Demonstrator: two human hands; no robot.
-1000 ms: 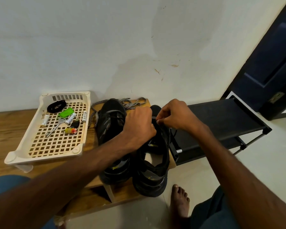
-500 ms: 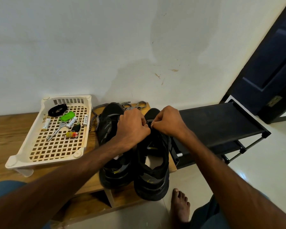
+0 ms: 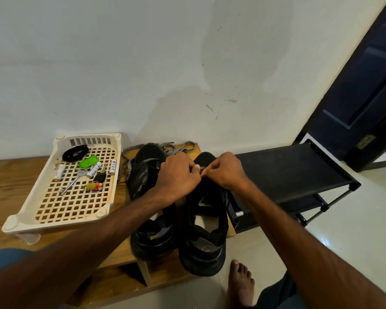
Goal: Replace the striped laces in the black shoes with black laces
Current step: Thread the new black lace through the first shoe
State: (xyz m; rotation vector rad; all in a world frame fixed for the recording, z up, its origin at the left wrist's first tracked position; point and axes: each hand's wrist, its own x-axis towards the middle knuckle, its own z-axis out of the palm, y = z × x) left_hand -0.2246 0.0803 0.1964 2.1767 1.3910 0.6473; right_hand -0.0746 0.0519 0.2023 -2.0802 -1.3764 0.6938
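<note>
Two black shoes stand side by side on the wooden bench (image 3: 13,179), heels toward me: the left shoe (image 3: 147,175) and the right shoe (image 3: 206,221). My left hand (image 3: 176,177) and my right hand (image 3: 225,170) meet over the front of the right shoe, fingers curled and pinching something small and dark there, most likely the black lace; the fingers hide it. The striped laces (image 3: 176,147) lie loose behind the shoes by the wall. A coiled black lace (image 3: 75,152) rests in the cream tray (image 3: 42,210).
The tray also holds batteries (image 3: 59,172), a green tag (image 3: 88,161), a key (image 3: 73,181) and a keyring. A black shoe rack (image 3: 288,172) stands to the right of the bench. My bare foot (image 3: 240,284) is on the tiled floor. A dark door (image 3: 370,97) is at the far right.
Both hands have drawn closer together over the front of the right shoe and sit slightly farther forward on it. The shoes and tray have not shifted.
</note>
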